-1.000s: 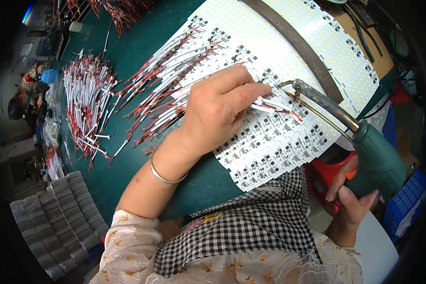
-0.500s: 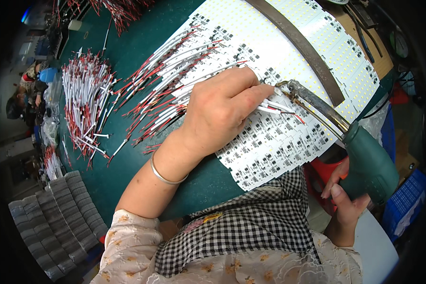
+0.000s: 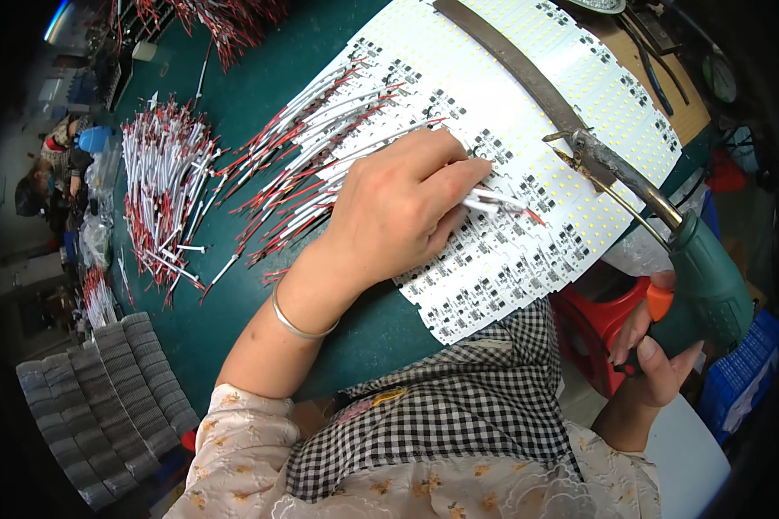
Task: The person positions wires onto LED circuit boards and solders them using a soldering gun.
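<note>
My left hand [image 3: 402, 203] rests over the white LED circuit board sheet [image 3: 493, 277], thumb and forefinger pinched together. Short white and red wires [image 3: 493, 201] stick out from under its fingers to the right. My right hand [image 3: 653, 363] grips the green handle of a soldering gun [image 3: 708, 281] with an orange trigger, off the sheet's right edge. Its dark tip hovers over the sheet, to the right of my left fingertips and apart from them. Rows of white and red wires [image 3: 307, 143] lie along the sheet's left side.
A pile of white and red wires [image 3: 166, 195] lies on the green tabletop [image 3: 260, 60] at left. A curved metal bar [image 3: 511, 56] lies across the sheet. Stacked grey strips [image 3: 104, 398] stand at lower left, a red stool [image 3: 593, 324] at lower right. Another person [image 3: 56, 164] is at far left.
The soldering gun in my right hand has moved right, its tip away from my left fingertips. My left hand stays almost in place over the sheet.
</note>
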The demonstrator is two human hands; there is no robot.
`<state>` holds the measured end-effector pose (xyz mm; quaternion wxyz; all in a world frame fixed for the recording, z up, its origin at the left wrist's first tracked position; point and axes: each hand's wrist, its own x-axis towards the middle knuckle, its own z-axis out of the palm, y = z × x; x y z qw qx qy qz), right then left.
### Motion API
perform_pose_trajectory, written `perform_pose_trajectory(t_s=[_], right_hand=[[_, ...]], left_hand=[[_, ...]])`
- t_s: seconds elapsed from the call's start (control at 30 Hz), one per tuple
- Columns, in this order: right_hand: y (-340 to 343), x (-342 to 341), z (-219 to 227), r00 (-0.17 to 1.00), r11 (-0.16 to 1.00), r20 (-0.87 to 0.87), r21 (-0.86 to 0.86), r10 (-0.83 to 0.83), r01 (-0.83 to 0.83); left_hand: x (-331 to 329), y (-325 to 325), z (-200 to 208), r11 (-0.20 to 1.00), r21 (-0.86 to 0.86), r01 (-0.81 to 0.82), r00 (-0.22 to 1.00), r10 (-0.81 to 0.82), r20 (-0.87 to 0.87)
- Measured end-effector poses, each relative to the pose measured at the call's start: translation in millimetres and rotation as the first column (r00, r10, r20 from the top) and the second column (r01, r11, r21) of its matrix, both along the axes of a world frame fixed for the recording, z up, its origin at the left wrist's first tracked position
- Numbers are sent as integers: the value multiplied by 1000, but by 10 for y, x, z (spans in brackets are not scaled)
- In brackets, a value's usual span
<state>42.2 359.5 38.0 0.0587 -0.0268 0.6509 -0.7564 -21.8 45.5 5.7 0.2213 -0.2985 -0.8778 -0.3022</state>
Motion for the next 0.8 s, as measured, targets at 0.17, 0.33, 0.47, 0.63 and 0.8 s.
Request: perform_pose_trajectory(t_s=[0.17, 0.33, 0.47, 0.63, 0.8], right_hand=[[43, -20, 162, 983, 975, -154, 182, -100, 128], [237, 89, 418, 939, 953, -332, 249, -85, 174], [196, 92, 256, 952, 975, -257, 189, 167, -120], [-23, 428, -84, 992, 979, -5, 162, 123, -120], [-170, 534, -107, 972, 974, 144, 102, 187, -203]], left_hand=[[199, -33, 217, 989, -54, -140, 980, 130, -154], [638, -202, 415, 962, 94, -257, 954, 237, 185], [1024, -275, 272, 917, -281, -282, 917, 344, 203], [1374, -239, 136, 890, -305, -339, 867, 421, 266], [1396, -246, -57, 926, -89, -366, 925, 372, 74]])
